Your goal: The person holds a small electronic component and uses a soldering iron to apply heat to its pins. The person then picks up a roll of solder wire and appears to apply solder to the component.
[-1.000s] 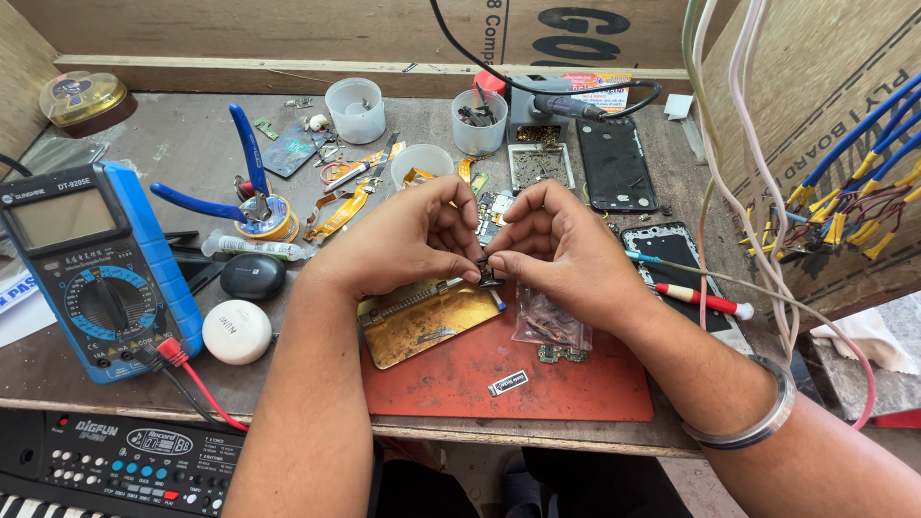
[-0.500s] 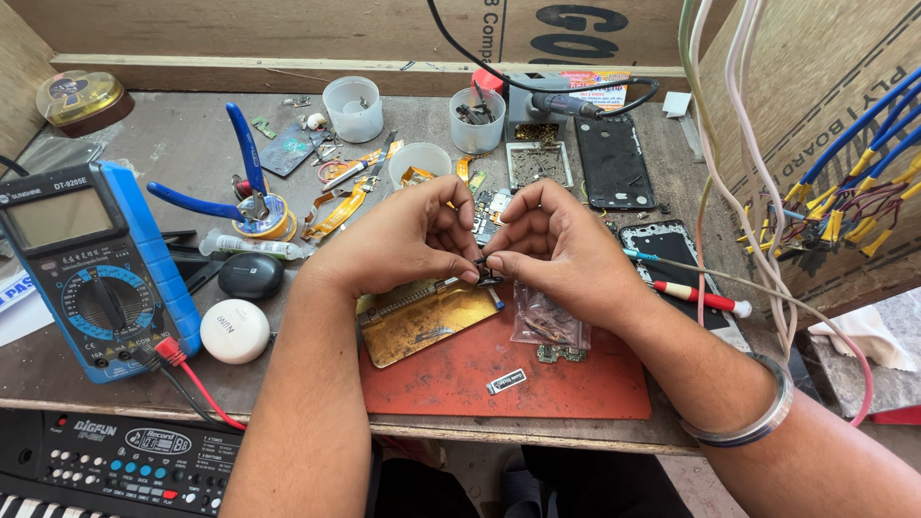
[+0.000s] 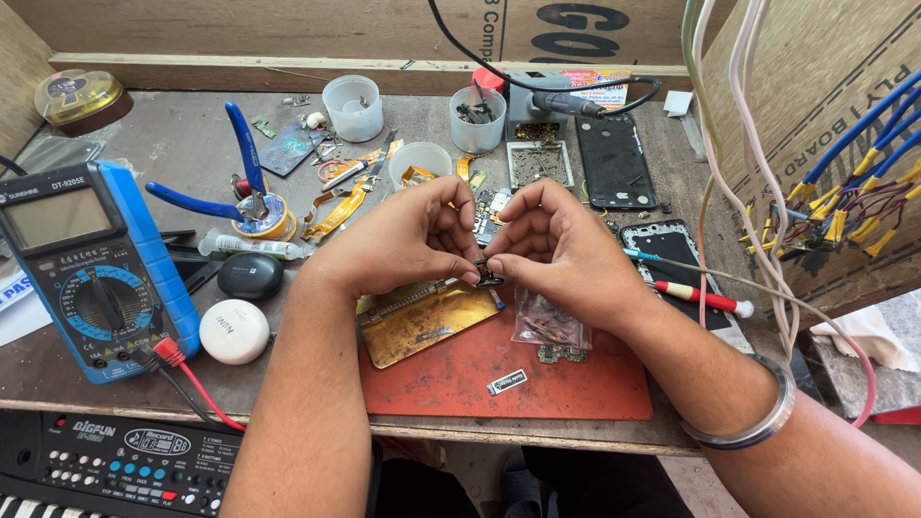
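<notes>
Black small part [image 3: 487,278] sits pinched between our left hand [image 3: 408,245] and right hand [image 3: 556,249], fingertips nearly closed on it, above the red mat [image 3: 576,384] on the table [image 3: 173,144]. Long axis unclear; too small.

Both forearms extended forward from bottom edge, converging at centre. Left hand [image 3: 408,240] curled, knuckles up, thumb and forefinger pinched together at the tips. Right hand [image 3: 556,245] mirrored opposite, fingers bent, thumb and forefinger likewise pinched. Fingertips of both hands touching or nearly so. Wrists raised, slightly flexed. Right wrist banded by a metal bangle [image 3: 758,417].
</notes>
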Demonstrator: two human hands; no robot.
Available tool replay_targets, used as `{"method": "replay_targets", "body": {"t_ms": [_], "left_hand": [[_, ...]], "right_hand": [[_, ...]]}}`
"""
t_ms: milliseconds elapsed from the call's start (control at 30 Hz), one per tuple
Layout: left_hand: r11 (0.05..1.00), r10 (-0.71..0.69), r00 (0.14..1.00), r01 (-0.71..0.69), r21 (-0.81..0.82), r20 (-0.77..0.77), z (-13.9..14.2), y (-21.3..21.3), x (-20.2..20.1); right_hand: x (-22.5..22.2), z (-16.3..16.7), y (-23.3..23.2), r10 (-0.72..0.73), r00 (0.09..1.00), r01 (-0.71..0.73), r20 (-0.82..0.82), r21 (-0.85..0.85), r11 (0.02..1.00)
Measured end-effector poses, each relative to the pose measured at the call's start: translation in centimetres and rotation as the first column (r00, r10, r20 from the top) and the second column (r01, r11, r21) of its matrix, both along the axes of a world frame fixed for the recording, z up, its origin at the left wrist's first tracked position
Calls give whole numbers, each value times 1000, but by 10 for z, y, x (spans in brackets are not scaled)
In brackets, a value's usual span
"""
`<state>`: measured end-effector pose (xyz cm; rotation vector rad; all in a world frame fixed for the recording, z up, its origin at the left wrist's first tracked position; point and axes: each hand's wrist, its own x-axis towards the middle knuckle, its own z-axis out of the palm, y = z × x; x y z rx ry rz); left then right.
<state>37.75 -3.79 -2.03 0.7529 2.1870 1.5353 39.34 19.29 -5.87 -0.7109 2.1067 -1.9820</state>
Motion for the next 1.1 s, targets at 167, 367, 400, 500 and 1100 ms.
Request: {"method": "replay_targets", "body": {"t_ms": [167,367,400,500,1100], "left_hand": [[1000,3,1000,-3,-18,-18,0,2,1],[1000,0,1000,0,-22,-21,1,4,-1],[1000,-1,1000,1,-21,-20,0,4,-1],[1000,-14,1000,14,-5,-20,-1,5,-2],[1000,-10,999,10,-14,-41,1,9,-2]], "right_hand": [[1,1,2,-4,1000,5,-12,34,999],[0,1,3,-1,1000,1,-6,19,1000],[0,1,4,-2,1000,2,-7,20,1000],[0,1,5,4,1000,-4,-5,29,1000],[7,9,5,-26,998,32,-63,85,996]]}}
